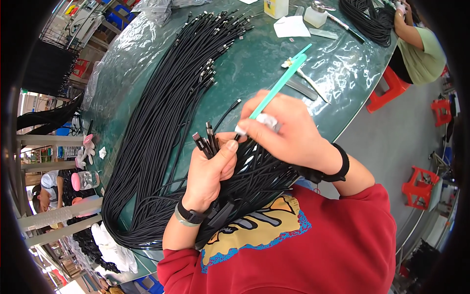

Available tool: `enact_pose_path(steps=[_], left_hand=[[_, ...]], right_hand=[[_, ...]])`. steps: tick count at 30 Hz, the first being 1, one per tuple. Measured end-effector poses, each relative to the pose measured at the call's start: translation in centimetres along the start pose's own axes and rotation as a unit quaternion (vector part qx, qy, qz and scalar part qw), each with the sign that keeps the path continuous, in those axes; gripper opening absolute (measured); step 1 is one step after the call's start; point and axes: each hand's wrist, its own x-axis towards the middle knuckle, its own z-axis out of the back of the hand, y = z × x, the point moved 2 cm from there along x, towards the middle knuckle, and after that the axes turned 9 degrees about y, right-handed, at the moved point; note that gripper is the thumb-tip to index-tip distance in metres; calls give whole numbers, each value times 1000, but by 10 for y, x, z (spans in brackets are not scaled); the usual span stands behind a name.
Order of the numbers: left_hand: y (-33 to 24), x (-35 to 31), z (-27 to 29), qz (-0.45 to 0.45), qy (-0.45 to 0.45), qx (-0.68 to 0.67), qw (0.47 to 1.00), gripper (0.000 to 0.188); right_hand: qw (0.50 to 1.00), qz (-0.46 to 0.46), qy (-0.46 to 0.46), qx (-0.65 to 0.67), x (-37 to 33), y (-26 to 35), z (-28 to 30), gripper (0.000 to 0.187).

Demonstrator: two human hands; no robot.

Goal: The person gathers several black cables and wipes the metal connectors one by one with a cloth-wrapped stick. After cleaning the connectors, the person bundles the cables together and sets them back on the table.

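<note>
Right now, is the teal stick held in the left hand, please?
No, the right hand holds the teal stick; the left hand holds cable ends.

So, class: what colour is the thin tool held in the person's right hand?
Teal tool, held in the right hand; head view.

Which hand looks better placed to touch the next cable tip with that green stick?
Probably the right hand: it grips the teal stick, tip right beside the connector ends. The left hand is full, clutching the cable bundle.
</note>
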Motion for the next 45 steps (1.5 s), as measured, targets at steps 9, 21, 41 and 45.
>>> enact_pose_path(steps=[9, 21, 41, 45], left_hand=[[11, 13, -3, -66, -82, 55, 993, 32], [12, 2, 10, -8, 21, -42, 999, 28], [13, -7, 8, -82, -97, 67, 990, 22], [12, -5, 8, -81, -108, 60, 989, 22]], right_hand=[[999, -38, -19, 15, -7, -6, 21, 9], [982, -136, 41, 125, -15, -4, 14, 8], [998, 25, -8, -60, -7, 2, -13, 11], [996, 48, -16, -75, -9, 4, -17, 10]])
